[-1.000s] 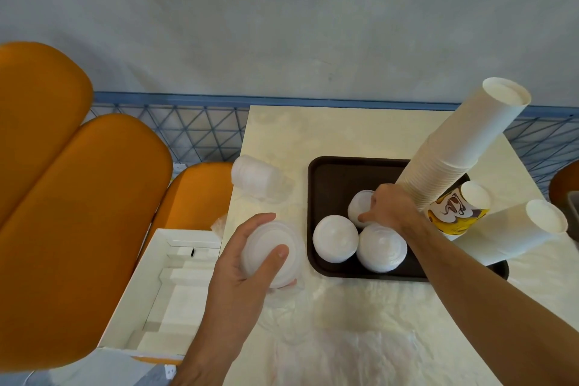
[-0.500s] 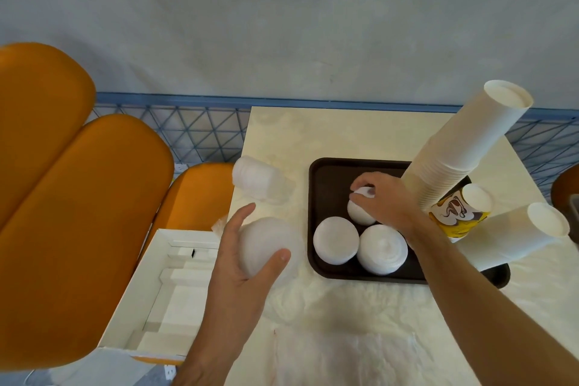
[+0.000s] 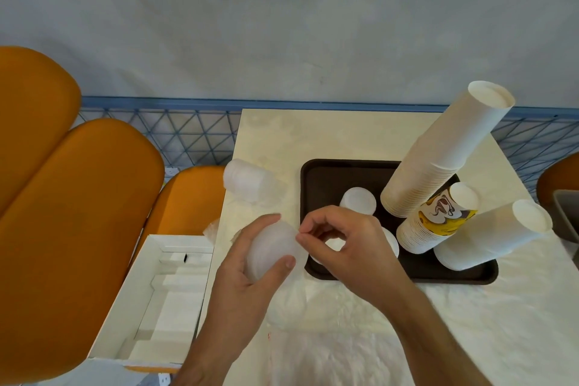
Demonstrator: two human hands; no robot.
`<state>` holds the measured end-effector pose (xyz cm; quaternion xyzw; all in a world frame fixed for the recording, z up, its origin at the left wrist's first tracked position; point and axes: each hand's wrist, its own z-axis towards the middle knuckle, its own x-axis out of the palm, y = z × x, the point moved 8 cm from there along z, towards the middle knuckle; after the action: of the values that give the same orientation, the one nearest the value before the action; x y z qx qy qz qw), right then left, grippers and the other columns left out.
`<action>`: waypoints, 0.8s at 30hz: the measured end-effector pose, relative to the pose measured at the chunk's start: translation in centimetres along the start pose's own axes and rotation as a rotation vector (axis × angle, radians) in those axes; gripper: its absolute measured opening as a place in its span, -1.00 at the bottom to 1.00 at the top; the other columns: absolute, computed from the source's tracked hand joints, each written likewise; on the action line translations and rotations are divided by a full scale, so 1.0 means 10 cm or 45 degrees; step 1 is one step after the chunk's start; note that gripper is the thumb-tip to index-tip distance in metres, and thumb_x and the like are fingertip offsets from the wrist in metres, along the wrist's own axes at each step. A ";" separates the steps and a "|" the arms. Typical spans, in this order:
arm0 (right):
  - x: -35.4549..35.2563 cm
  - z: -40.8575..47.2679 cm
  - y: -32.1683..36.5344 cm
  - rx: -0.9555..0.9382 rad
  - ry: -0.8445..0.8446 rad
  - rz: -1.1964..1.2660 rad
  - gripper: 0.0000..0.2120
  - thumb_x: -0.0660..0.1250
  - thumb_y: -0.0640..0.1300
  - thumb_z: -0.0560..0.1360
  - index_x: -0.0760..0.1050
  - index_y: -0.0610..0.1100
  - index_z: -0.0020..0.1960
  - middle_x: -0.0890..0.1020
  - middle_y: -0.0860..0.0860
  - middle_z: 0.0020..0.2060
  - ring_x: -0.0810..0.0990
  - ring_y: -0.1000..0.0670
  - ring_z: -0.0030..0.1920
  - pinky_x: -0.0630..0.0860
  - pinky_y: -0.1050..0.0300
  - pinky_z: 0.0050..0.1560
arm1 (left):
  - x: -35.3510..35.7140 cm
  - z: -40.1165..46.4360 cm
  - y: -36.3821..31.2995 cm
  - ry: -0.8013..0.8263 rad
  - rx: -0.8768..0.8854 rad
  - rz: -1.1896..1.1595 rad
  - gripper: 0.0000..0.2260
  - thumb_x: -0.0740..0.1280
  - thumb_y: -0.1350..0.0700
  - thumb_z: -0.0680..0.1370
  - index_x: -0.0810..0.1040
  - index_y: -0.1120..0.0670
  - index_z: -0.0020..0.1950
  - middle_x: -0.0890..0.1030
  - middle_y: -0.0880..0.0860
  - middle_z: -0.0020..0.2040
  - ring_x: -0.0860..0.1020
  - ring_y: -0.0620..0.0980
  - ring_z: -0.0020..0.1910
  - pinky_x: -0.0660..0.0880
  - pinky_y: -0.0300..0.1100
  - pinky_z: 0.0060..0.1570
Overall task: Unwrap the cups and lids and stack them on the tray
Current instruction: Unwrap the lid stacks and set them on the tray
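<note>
Stack of white plastic lids in thin clear wrap (image 3: 271,249): light, slippery, crushable. Left hand (image 3: 250,273) cradles it; right hand (image 3: 341,244) pinches wrap edge.

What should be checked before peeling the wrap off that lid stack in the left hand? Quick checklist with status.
1. Left hand grips the wrapped lid stack securely: ok, fingers and thumb curl round it.
2. Right hand has hold of the wrap: cannot tell; thumb and forefinger pinch at the stack's edge, but the film is too faint to see.
3. Free room on the tray for more lids: ok, its far-left area is bare.
4. Tall cup stack stable: not ok, it leans steeply.
5. Second wrapped lid stack within reach on the table: ok.
</note>
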<state>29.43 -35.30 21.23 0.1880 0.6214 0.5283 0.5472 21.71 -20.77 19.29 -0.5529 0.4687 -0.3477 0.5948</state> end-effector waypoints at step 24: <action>-0.01 -0.03 -0.15 0.125 -0.063 -0.051 -0.88 0.43 -0.15 0.56 0.52 0.02 -0.05 0.65 0.16 -0.21 0.64 0.13 -0.10 0.60 0.34 -0.10 | 0.04 0.08 0.06 0.020 -0.007 0.140 -0.58 0.38 -0.22 0.36 0.42 -0.43 0.19 0.41 -0.52 0.12 0.40 -0.43 0.15 0.42 -0.59 -0.20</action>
<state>29.70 -36.08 19.88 0.2154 0.6365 0.4813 0.5629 22.53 -20.80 18.59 -0.5254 0.5039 -0.3174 0.6077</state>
